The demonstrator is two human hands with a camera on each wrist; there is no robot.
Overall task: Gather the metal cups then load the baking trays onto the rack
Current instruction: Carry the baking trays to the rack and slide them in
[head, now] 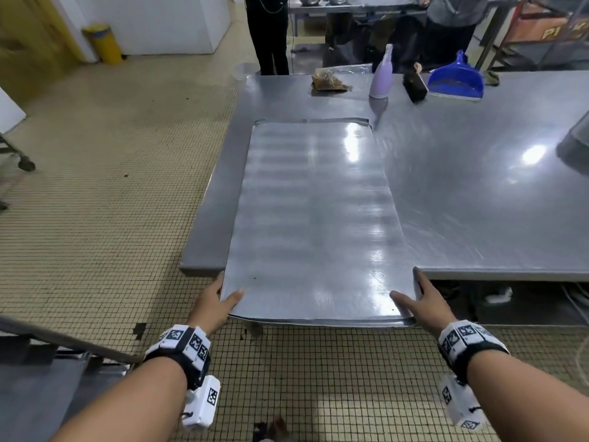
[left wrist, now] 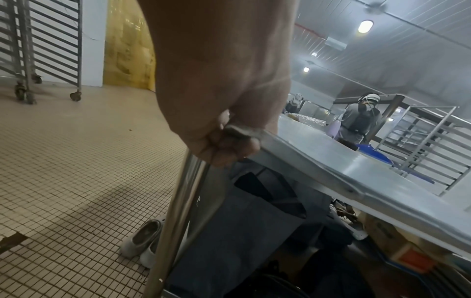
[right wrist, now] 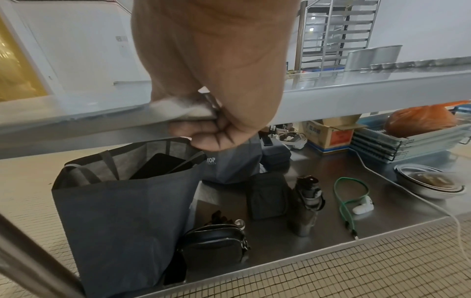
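**Two hands on the near end of the baking tray**

One baking tray [head: 314, 218] lies flat on the steel bench [head: 462, 193], its long axis running straight away from me and its near short end overhanging the bench edge. There may be a second tray beneath it, since a doubled rim shows at the near edge, but I cannot tell for sure. My left hand [head: 214, 303] pinches the near left corner, thumb on top and fingers curled beneath; my right hand [head: 424, 303] grips the near right corner the same way. Both hands sit equally close, so I judge the pull should come squarely toward me along that long axis. The rack [left wrist: 54, 43] stands off to my left across the tiled floor. A lilac bottle [head: 381, 74] and a blue dustpan [head: 455, 79] sit at the far end of the bench, well apart from the tray.
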